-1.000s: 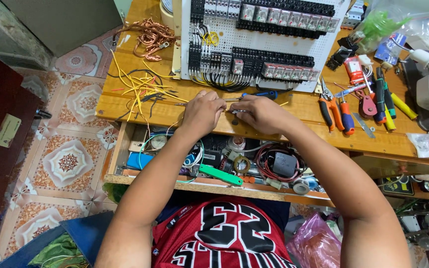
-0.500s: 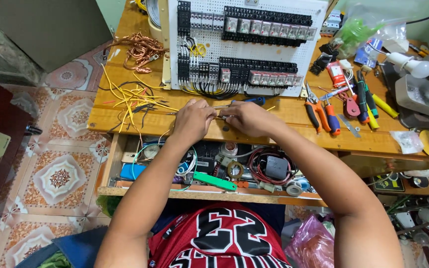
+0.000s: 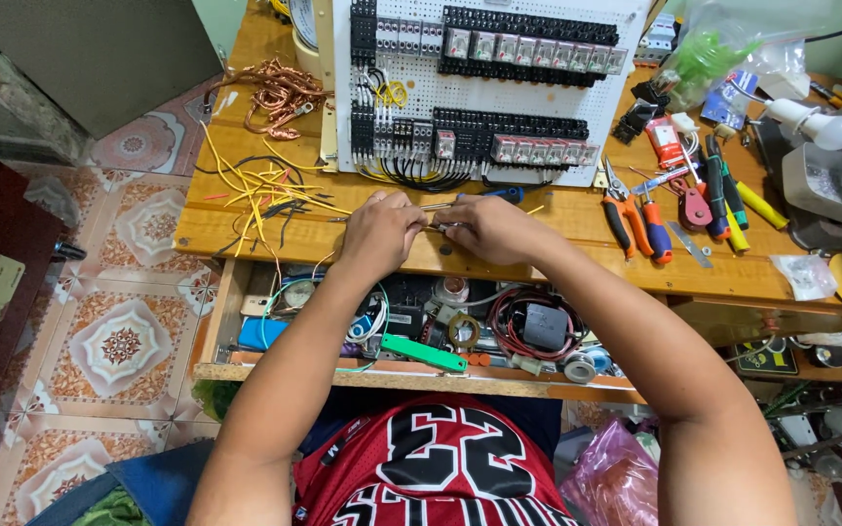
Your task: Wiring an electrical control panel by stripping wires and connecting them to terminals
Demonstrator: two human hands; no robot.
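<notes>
Yellow insulated wire offcuts (image 3: pixel 255 185) lie fanned across the wooden bench (image 3: pixel 557 258), left of both hands, mixed with a few black strands. Left hand (image 3: pixel 379 234) and right hand (image 3: pixel 494 229) meet at bench centre, fingertips pinched together around a thin piece of wire (image 3: pixel 433 228); it is small and mostly hidden, so I cannot tell its colour or how firm the grip is. Its long axis runs left-right between the two hands, roughly parallel to the bench's front edge. Both hands are curled nearly closed, neither clearly nearer to it. Directly beyond the knuckles stands the white perforated panel (image 3: pixel 499 107), upright-tilted, carrying rows of black terminal blocks and clear-cased relays, with black wire loops hanging along its lower edge. A blue-handled screwdriver (image 3: pixel 499 194) lies just behind the right hand, shaft pointing left. A tangle of bare copper wire (image 3: pixel 280 93) sits far left near the panel corner. Right of the hands, well apart: red-handled pliers (image 3: pixel 619 209), cutters and more screwdrivers in a loose row. Below the bench edge an open drawer (image 3: pixel 246 321) holds cable coils, tape rolls and a green flat tool (image 3: pixel 423 353).
</notes>
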